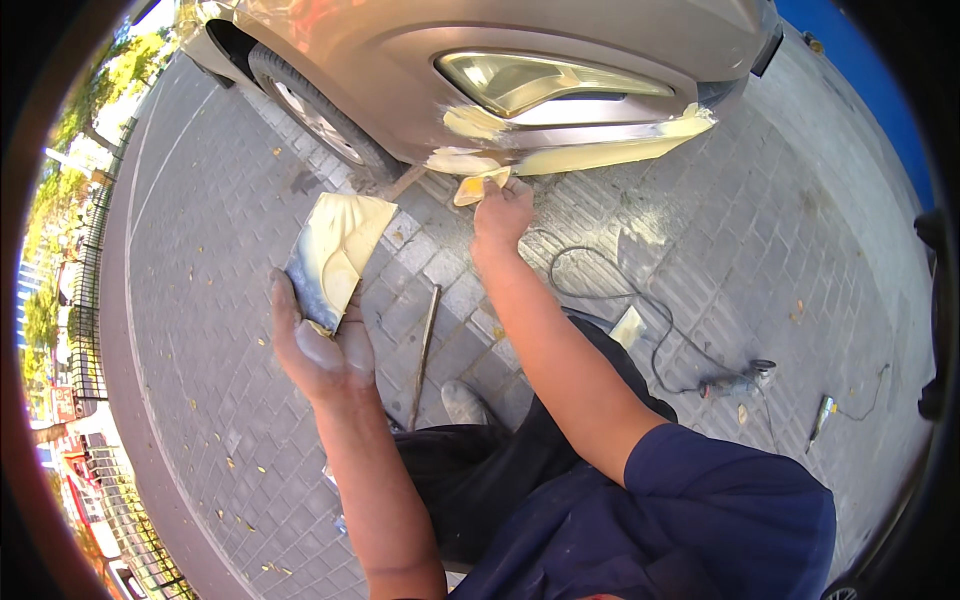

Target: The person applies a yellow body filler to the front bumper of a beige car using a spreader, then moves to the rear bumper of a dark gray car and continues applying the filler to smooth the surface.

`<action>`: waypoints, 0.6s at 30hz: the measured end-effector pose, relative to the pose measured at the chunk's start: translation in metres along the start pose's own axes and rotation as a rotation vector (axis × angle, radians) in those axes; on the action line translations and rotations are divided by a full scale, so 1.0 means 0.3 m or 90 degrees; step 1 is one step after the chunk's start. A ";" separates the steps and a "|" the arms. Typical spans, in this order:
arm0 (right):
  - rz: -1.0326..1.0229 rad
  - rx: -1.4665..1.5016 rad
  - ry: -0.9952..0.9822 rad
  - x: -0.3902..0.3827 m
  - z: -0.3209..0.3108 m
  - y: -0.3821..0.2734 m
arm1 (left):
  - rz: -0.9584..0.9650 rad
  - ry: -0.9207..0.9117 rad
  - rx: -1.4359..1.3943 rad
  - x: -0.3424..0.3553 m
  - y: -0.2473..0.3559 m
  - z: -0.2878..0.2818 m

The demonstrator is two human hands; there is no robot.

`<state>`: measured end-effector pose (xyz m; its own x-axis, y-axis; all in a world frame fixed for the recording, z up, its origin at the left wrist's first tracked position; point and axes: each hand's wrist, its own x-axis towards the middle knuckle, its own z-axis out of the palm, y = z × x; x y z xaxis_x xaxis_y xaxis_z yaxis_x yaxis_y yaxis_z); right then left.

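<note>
My left hand [318, 330] grips a flat board [330, 250] coated with pale yellow putty over a bluish surface. My right hand [503, 213] pinches a small yellow spreader [472, 190] just below the lower edge of a beige car bumper [600, 90]. Patches of the same pale putty [474, 122] mark the bumper below and beside the fog lamp [540, 78], with a long strip [610, 152] along its lower edge to the right of my right hand.
The car's tyre [310, 105] stands at upper left on paving. A long bar [425, 350] lies near my shoe [465, 405]. To my right are a corded power tool [730, 383], a smaller tool [822, 420] and a pale card [628, 325]. A railing [95, 300] runs along the left.
</note>
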<state>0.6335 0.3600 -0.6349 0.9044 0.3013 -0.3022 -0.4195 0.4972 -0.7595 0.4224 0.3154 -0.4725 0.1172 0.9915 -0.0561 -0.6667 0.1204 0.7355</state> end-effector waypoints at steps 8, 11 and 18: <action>0.038 0.150 -0.334 -0.230 -0.074 -0.182 | -0.019 0.026 0.041 -0.007 -0.020 -0.027; -0.031 0.112 -0.360 -0.212 -0.142 -0.377 | -0.039 0.005 0.018 -0.034 -0.076 0.001; -0.200 0.023 -0.428 -0.304 -0.202 -0.714 | -0.131 -0.176 -0.041 -0.120 -0.192 0.023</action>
<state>0.6455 0.1767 -0.4795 0.7442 0.5676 0.3521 -0.1622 0.6649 -0.7291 0.4617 0.2725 -0.5081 0.4432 0.8964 -0.0075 -0.6520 0.3281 0.6835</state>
